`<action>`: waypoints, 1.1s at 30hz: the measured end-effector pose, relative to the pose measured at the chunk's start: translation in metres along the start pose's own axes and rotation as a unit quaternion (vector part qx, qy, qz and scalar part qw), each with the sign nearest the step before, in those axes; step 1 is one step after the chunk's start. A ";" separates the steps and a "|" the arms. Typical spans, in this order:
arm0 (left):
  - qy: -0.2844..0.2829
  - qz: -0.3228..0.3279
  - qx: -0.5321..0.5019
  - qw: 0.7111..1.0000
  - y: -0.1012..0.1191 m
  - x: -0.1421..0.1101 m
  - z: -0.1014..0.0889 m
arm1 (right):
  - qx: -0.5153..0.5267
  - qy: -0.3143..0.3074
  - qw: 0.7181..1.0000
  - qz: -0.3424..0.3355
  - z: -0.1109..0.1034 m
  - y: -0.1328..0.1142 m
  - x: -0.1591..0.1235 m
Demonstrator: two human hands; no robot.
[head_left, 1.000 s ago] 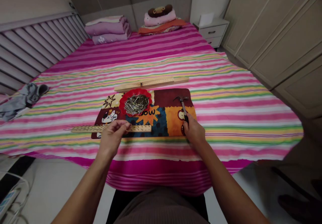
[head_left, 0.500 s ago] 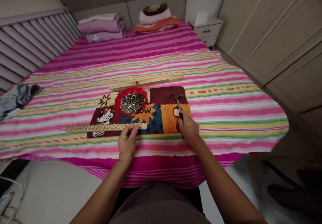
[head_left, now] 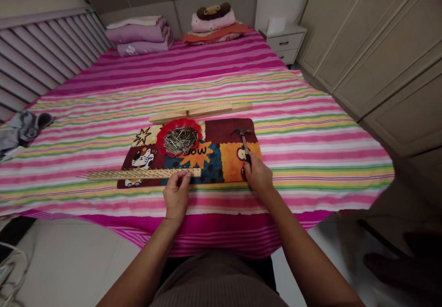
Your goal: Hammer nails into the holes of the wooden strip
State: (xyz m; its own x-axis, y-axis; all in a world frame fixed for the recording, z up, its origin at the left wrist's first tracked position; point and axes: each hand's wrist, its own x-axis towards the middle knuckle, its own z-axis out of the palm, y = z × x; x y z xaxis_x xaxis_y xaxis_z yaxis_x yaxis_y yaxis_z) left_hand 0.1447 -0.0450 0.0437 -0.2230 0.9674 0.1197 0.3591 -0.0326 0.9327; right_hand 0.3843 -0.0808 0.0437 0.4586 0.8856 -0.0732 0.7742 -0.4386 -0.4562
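Observation:
My right hand (head_left: 258, 173) is closed around the dark handle of a claw hammer (head_left: 245, 137), whose metal head lies over the maroon part of a patterned mat (head_left: 228, 130). Thumb and finger of my left hand (head_left: 177, 194) are pinched together at the right part of a narrow wooden strip (head_left: 162, 174); whatever is between the fingertips is too small to make out. A long row of slanted nails sticks up from the strip, left of that hand. Beyond it on the mat, a red scalloped bowl (head_left: 159, 147) holds a heap of loose nails (head_left: 181, 140).
Another wooden piece (head_left: 203, 112) lies behind the mat on the striped bedspread (head_left: 311, 146). Grey clothing (head_left: 24, 130) is at the left edge. Folded bedding (head_left: 138, 35) and a nightstand (head_left: 286, 44) stand at the back, wardrobe doors (head_left: 380, 44) on the right.
Both hands keep nearly the same positions, the left at the strip and the right on the hammer. The view has shifted very slightly.

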 end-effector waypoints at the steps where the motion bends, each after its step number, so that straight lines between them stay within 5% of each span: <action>1: -0.003 0.003 0.006 1.000 -0.001 -0.001 0.000 | 0.000 0.001 1.000 0.000 0.000 0.000 0.000; 29: 0.020 0.030 0.056 0.998 -0.001 -0.007 0.007 | -0.008 0.011 1.000 -0.005 0.001 0.003 0.003; 33: 0.032 0.038 0.067 0.997 -0.001 -0.008 0.010 | 0.060 0.039 0.997 -0.025 -0.002 0.003 -0.006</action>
State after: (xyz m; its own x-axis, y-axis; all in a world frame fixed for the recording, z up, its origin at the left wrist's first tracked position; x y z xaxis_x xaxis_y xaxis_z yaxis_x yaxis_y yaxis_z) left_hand 0.1553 -0.0498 0.0382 -0.2457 0.9454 0.2142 0.4938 -0.0681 0.8669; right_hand 0.3849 -0.0878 0.0440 0.4570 0.8893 0.0190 0.7414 -0.3690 -0.5606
